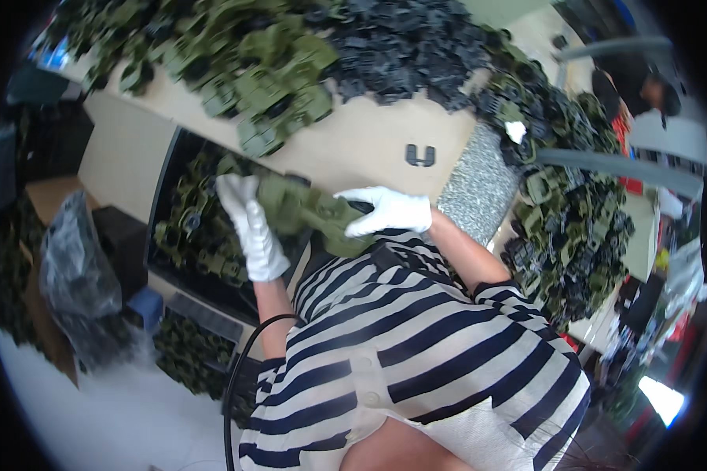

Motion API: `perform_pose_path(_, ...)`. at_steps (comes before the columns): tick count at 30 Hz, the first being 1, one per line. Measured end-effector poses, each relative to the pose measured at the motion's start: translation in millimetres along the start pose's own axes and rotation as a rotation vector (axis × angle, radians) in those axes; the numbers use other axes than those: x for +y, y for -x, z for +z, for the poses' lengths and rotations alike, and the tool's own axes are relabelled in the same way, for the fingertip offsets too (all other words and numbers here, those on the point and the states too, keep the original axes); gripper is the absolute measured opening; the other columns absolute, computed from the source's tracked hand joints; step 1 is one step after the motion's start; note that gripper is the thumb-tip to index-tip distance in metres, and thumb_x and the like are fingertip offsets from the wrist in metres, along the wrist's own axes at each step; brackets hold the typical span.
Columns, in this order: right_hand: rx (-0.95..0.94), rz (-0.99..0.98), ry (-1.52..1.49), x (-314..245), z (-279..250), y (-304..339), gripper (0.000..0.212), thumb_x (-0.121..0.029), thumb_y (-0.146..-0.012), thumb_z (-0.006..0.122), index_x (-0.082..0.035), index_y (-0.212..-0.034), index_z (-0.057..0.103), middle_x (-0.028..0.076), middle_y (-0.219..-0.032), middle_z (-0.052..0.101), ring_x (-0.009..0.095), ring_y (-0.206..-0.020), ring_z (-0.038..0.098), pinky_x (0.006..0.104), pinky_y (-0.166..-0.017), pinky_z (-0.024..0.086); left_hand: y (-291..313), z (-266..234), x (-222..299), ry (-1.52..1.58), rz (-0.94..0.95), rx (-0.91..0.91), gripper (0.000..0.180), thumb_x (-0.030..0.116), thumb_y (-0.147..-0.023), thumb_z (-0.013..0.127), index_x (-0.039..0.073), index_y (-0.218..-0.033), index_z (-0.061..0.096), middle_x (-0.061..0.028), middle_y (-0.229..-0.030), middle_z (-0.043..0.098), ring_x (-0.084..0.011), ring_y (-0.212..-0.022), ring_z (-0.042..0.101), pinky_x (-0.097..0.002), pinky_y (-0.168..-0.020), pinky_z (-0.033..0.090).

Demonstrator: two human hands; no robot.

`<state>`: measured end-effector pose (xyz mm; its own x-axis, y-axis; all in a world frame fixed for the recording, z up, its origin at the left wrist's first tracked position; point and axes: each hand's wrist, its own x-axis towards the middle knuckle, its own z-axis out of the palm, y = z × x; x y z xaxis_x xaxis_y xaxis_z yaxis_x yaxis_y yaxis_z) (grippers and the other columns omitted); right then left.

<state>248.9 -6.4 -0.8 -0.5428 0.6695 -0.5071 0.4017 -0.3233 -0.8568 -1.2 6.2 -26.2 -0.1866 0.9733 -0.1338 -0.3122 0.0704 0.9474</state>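
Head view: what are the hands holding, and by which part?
An olive-green piece: left hand at its left end, right hand at its right end.

Olive-green part (310, 206) between white-gloved fingers (361, 227)

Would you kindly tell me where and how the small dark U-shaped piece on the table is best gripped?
I'd pinch the U-shaped piece across its two outer sides, coming from above. It seems to lie flat on the pale tabletop, apart from the dark pile, so thumb and finger should fit. The right hand is nearer.
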Motion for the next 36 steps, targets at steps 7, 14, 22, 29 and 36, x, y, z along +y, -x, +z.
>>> perform_pose_path(7,-0.142,0.240,-0.005,-24.9,-50.8,16.9,0.076,-0.053,-0.074,0.078,-0.002,-0.127,0.061,0.017,-0.123,0.065,0.027,-0.112,0.063,0.0348,-0.094,0.050,-16.1,68.2,24.9,-0.900,-0.325,-1.355,0.120,0.033,-0.062,0.091,-0.003,-0.152,0.019,-0.0217,-0.117,0.062,-0.0287,-0.104,0.063,-0.0336,-0.092,0.049)
perform_pose_path(14,0.761,0.479,0.868,87.6,-67.6,27.4,0.044,-0.031,-0.072,0.078,-0.006,-0.105,0.062,0.016,-0.112,0.063,0.037,-0.100,0.065,0.0443,-0.086,0.052,-20.3,50.6,-7.7,-0.478,-0.827,-1.300,0.100,-0.005,-0.071,0.083,0.000,-0.152,0.026,-0.0068,-0.121,0.062,-0.0089,-0.104,0.056,-0.0243,-0.086,0.051)
perform_pose_path(22,0.706,0.248,-0.293,81.3,-122.3,46.0,0.046,-0.039,-0.075,0.081,-0.005,-0.104,0.070,0.009,-0.091,0.071,0.014,-0.078,0.066,0.0337,-0.070,0.055,-19.4,33.7,-5.6,-0.297,-0.719,-1.007,0.097,0.003,-0.073,0.083,0.000,-0.151,0.026,-0.0081,-0.120,0.061,-0.0148,-0.106,0.059,-0.0307,-0.092,0.050)
perform_pose_path(29,0.987,-0.610,-0.486,-89.9,-388.2,52.1,0.031,-0.029,-0.093,0.067,-0.007,-0.115,0.066,0.004,-0.105,0.068,0.012,-0.088,0.063,0.0244,-0.068,0.051,-32.8,52.2,33.9,-0.218,-0.740,-0.804,0.072,0.006,-0.081,0.074,0.002,-0.144,0.039,-0.0071,-0.119,0.063,-0.0160,-0.103,0.063,-0.0298,-0.091,0.051)
perform_pose_path(36,0.899,0.333,0.453,-81.6,-317.0,22.2,0.043,-0.042,-0.092,0.060,-0.002,-0.105,0.070,0.016,-0.096,0.072,0.027,-0.078,0.068,0.0387,-0.072,0.055,2.9,42.1,24.1,0.028,-0.672,-0.595,0.078,0.004,-0.080,0.069,0.004,-0.149,0.033,-0.0090,-0.125,0.058,-0.0197,-0.107,0.061,-0.0329,-0.095,0.051)
